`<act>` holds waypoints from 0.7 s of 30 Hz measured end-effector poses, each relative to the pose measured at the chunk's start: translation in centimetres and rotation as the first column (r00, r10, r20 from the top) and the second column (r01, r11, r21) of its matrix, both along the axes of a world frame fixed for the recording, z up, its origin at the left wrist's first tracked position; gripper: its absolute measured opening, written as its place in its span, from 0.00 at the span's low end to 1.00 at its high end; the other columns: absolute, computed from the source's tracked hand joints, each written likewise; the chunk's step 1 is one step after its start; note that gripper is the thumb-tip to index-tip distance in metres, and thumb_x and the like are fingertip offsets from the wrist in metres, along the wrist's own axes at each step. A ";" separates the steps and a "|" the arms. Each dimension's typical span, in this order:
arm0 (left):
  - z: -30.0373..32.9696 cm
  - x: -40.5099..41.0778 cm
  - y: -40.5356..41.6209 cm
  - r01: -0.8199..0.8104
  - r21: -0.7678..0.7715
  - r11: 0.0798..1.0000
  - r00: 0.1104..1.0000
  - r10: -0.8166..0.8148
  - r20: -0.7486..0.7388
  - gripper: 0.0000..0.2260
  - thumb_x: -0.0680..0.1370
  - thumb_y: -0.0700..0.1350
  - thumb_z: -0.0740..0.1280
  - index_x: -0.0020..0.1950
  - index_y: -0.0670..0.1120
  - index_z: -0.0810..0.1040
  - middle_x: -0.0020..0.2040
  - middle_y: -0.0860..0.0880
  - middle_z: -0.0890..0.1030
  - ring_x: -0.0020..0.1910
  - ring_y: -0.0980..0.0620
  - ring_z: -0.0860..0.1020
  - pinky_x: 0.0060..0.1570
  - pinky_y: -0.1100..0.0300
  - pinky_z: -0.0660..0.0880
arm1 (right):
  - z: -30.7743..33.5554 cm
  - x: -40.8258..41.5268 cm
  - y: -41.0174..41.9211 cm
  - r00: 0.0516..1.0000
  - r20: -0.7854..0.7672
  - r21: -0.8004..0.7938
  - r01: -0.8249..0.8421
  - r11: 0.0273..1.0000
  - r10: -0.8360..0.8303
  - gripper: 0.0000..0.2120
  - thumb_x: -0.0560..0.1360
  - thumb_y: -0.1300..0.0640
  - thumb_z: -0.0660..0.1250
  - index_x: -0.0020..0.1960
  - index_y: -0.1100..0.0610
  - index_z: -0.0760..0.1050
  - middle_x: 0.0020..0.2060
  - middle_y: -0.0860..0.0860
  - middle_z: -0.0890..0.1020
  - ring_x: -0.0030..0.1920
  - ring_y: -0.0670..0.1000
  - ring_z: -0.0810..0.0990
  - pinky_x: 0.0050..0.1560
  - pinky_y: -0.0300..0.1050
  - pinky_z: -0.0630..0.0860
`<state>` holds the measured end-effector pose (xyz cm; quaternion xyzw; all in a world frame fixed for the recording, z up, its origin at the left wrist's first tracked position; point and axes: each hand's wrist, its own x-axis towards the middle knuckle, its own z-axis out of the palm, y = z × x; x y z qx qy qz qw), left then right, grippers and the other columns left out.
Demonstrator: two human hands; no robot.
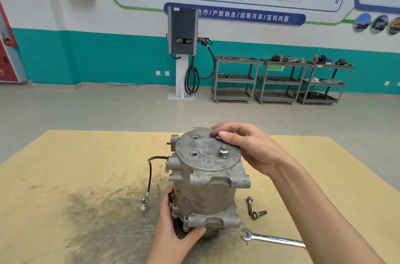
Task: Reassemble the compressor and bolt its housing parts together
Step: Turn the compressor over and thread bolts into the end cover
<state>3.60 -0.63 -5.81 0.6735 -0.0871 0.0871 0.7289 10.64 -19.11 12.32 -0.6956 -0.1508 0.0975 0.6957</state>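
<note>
- At the middle of the table (86, 166) the compressor (205, 181) stands on end, long axis upright, round cover (205, 155) facing up.
- The right hand (244, 146) lies on the cover's far rim, thumb and fingers pinching a bolt there; that bolt is mostly hidden.
- A second bolt (223, 151) stands proud in the cover just nearer, with two holes open to its left.
- The left hand (175, 231) grips the base, fingers curled round it.
- Two loose bolts (254, 209) and a wrench (272, 238) lie to the right, nearer the right hand.
- The housing looks grey, scuffed, cast.

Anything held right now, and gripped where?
Left hand grips the compressor at its base; right hand pinches a bolt on its top cover.
</note>
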 end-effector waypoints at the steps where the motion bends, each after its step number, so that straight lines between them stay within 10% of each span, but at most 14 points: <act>1: 0.1 0.0 0.0 0.003 0.000 1.000 1.000 -0.003 -0.002 0.50 0.54 0.62 0.80 0.69 0.61 0.58 0.68 0.58 0.71 0.64 0.63 0.73 0.60 0.69 0.71 | 0.0 0.1 0.1 1.000 0.003 -0.005 0.018 1.000 -0.018 0.08 0.68 0.59 0.71 0.45 0.61 0.80 0.46 0.51 0.82 0.49 0.52 0.79 0.55 0.48 0.75; 6: 0.4 -0.1 0.2 0.009 0.033 0.999 1.000 -0.008 -0.021 0.50 0.53 0.62 0.81 0.69 0.60 0.58 0.69 0.57 0.70 0.65 0.62 0.73 0.67 0.56 0.69 | 0.1 0.5 1.1 0.992 0.016 -0.060 0.125 0.990 -0.124 0.07 0.70 0.63 0.74 0.40 0.58 0.75 0.44 0.55 0.80 0.44 0.53 0.79 0.53 0.51 0.76; 11: -0.1 0.0 0.2 -0.010 0.051 0.999 1.000 0.011 -0.021 0.43 0.60 0.48 0.79 0.68 0.60 0.59 0.67 0.58 0.71 0.61 0.66 0.74 0.56 0.72 0.71 | -0.1 0.2 0.3 1.000 -0.013 -0.007 0.009 1.000 -0.009 0.11 0.66 0.56 0.72 0.48 0.58 0.81 0.45 0.53 0.83 0.46 0.51 0.81 0.51 0.46 0.78; 21: 0.4 -0.2 0.3 0.000 0.075 0.997 1.000 0.002 -0.023 0.51 0.53 0.65 0.79 0.70 0.61 0.57 0.69 0.56 0.70 0.66 0.58 0.73 0.69 0.51 0.68 | -0.3 0.4 0.9 0.994 0.030 -0.002 0.105 0.994 -0.105 0.13 0.61 0.56 0.74 0.40 0.60 0.73 0.50 0.55 0.81 0.48 0.54 0.80 0.55 0.52 0.76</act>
